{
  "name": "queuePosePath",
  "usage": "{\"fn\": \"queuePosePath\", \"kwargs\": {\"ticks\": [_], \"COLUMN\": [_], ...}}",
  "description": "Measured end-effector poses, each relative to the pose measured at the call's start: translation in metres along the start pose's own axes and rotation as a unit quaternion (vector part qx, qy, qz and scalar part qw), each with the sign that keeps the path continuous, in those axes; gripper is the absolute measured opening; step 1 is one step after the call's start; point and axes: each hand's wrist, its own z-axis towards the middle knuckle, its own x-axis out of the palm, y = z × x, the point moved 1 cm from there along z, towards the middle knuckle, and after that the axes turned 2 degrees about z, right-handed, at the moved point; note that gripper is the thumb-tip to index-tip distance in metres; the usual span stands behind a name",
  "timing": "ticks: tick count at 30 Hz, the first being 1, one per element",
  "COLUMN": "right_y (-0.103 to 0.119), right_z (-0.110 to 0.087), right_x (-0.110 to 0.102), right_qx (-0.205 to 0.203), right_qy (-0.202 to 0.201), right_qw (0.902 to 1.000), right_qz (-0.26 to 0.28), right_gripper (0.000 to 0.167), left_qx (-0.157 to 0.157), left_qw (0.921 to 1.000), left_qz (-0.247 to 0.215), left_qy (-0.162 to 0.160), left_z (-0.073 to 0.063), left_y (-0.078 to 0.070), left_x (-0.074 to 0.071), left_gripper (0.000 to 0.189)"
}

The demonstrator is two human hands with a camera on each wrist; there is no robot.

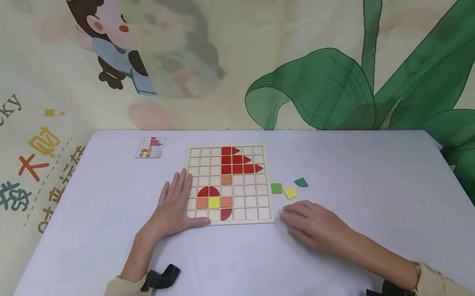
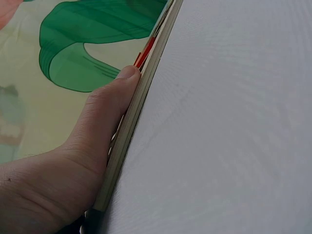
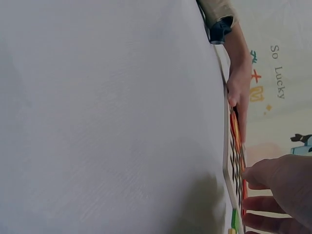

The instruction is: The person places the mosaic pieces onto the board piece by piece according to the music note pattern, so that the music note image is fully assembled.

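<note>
A wooden grid board lies on the table in the head view. Red squares and triangles make rows at its top, with an orange square below them. Lower left on it are red quarter circles, orange squares and a yellow square. My left hand rests along the board's left edge, fingers extended, thumb at the bottom edge. Just off the board's lower right corner is my right hand, fingers loosely bent. In the right wrist view its thumb stands apart from the fingers, with nothing visible between them.
Right of the board lie a loose green square, a yellow square piece and a green quarter circle. A small pattern card lies at the back left. Behind the white table hangs a printed cloth.
</note>
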Motion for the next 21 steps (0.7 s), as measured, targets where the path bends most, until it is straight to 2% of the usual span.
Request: {"fn": "queuePosePath", "kwargs": {"ticks": [5,12,21], "right_y": [-0.006,-0.018,-0.031], "right_z": [-0.004,0.001,0.006], "right_x": [-0.005,-0.018,-0.029], "right_qx": [0.024,0.051,0.034], "right_qy": [0.003,-0.015,-0.069], "right_qw": [0.9997,0.9983,0.9967], "right_qz": [-0.006,-0.023,-0.025], "right_gripper": [0.037,0.040,0.041], "left_qx": [-0.007,-0.004,-0.004], "left_qw": [0.9999,1.0000,1.0000], "left_qz": [-0.003,-0.006,-0.005], "left_qy": [0.007,0.005,0.004], "left_z": [0.001,0.001,0.000], "left_y": [0.000,-0.001,-0.001], "left_x": [0.000,-0.002,-0.001], "left_gripper": [0.125,0.126,0.125]}}
